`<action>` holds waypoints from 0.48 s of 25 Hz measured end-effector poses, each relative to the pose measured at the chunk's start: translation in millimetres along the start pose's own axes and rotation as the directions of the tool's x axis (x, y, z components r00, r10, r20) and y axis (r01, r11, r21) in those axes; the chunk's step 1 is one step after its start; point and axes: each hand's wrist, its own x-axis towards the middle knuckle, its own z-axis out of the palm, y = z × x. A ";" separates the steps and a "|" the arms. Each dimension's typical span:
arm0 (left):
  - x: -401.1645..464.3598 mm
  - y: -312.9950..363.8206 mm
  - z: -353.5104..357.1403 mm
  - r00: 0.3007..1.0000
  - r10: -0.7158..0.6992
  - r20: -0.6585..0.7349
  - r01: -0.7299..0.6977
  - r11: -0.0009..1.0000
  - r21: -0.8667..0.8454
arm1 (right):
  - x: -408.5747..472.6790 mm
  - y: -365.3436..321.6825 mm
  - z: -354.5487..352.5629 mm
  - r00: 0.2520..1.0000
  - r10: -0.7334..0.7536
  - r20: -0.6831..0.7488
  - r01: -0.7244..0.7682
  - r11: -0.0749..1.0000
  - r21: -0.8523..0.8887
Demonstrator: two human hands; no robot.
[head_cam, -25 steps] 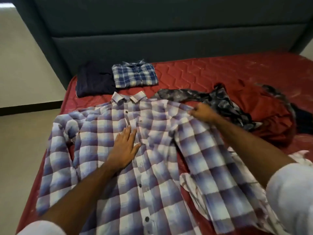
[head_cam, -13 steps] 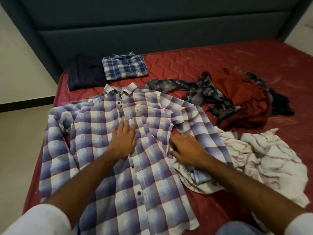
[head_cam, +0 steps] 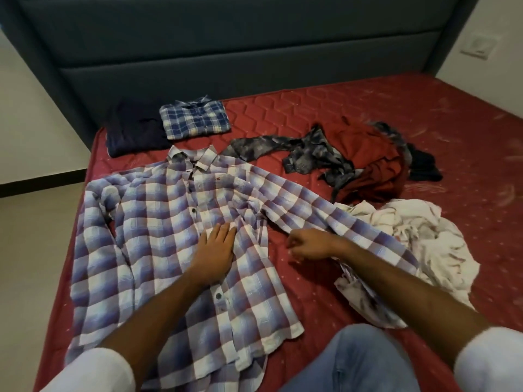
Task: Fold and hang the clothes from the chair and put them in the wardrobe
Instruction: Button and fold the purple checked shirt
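Your plaid shirt lies spread face up along the bed's left edge, collar toward the headboard. Your left hand presses flat on its front, fingers straight and together. Your right hand has its fingers curled at the lower edge of the right sleeve; you cannot tell whether they pinch it. Two folded garments sit at the far-left corner. Bare mattress lies open far right.

bedroom | red mattress | padded headboard | wall switch
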 end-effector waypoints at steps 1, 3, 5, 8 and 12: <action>-5.0 0.0 3.3 1.000 -0.017 -0.014 0.017 0.999 0.040 | 9.7 -13.9 10.0 0.991 0.005 -0.134 0.012 0.992 0.125; -12.8 -7.6 11.9 0.998 -0.057 -0.018 0.058 0.996 0.067 | 28.7 -36.3 30.3 0.965 0.100 -0.242 -0.006 0.932 0.363; -17.4 -17.5 23.0 0.996 -0.083 -0.020 0.082 0.996 -0.019 | 49.3 -46.1 44.3 0.951 0.120 -0.284 0.000 0.921 0.390; -18.5 -25.2 31.6 0.999 -0.048 -0.016 0.048 0.998 -0.044 | 62.2 -37.3 42.7 0.954 0.117 -0.277 -0.024 0.947 0.320; -14.1 -21.2 25.5 0.998 -0.062 0.033 0.062 0.998 0.000 | 53.5 2.2 20.2 0.867 0.208 -0.452 -0.186 0.978 0.092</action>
